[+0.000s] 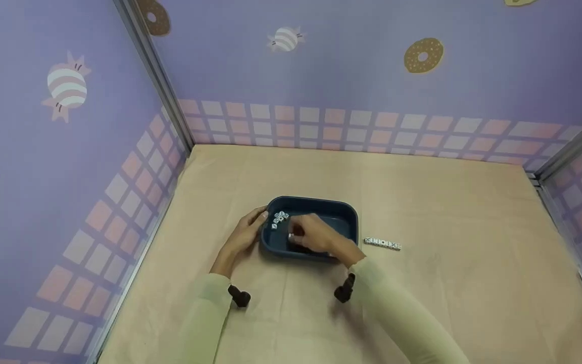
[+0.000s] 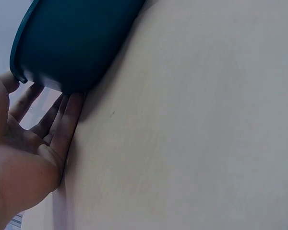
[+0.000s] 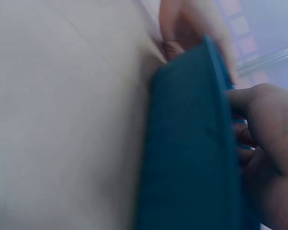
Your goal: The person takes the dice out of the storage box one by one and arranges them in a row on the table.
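Note:
A dark blue tray (image 1: 321, 203) with rounded corners sits on the cloth-covered table. Its left end is held by my left hand (image 1: 245, 231), thumb at the rim and fingers against the outside wall, as the left wrist view shows. Several small white dice (image 1: 280, 217) with dark pips lie at the tray's left end. My right hand (image 1: 313, 233) reaches over the near rim into the tray, fingers curled. A small white die (image 1: 291, 236) shows at its pinched fingertips. In the right wrist view the tray wall (image 3: 187, 143) hides the fingertips.
Right of the tray, several white dice stand in a straight row (image 1: 383, 243) on the beige cloth (image 1: 452, 212). Purple patterned walls (image 1: 351, 65) enclose the table at the back and sides. Metal posts (image 1: 162, 76) mark the corners.

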Motion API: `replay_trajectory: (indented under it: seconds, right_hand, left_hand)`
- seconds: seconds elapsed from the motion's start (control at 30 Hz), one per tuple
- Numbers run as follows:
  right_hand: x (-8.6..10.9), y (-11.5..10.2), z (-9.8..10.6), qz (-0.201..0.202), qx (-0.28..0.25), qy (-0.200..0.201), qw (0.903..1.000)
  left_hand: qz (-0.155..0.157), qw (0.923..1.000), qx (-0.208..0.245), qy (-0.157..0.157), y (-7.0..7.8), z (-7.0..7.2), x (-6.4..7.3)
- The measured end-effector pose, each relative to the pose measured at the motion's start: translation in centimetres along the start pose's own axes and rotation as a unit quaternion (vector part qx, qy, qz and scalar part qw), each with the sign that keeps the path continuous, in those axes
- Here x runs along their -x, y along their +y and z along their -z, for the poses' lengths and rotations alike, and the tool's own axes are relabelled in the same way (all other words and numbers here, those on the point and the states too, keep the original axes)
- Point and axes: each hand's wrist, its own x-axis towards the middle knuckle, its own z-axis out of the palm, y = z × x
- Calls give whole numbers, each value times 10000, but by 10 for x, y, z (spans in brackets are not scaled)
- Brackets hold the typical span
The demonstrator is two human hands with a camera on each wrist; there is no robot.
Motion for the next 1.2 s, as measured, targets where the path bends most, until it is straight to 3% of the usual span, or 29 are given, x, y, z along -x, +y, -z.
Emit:
replay_trajectory:
  seconds: [0.27,0.47,0.6,0.93,1.2]
  right_hand:
    - [61,20,55,298,392,708,9963]
    - [117,51,93,131,487,1334,9898]
    - [151,77,107,-50,510,1778,9827]
    - [212,127,97,-1006,508,2134,9704]
    - [225,139,75,-1433,324,2011,9685]
  left_hand:
    - [-85,10000,-22,31,-3,-1,-2]
    - [-29,9999,-107,1,-2,0,0]
    - [-36,9999,-154,17,-1,0,0]
    - [-102,9996,-270,13,-2,0,0]
    - [-17,9997,-249,14,0,0,0]
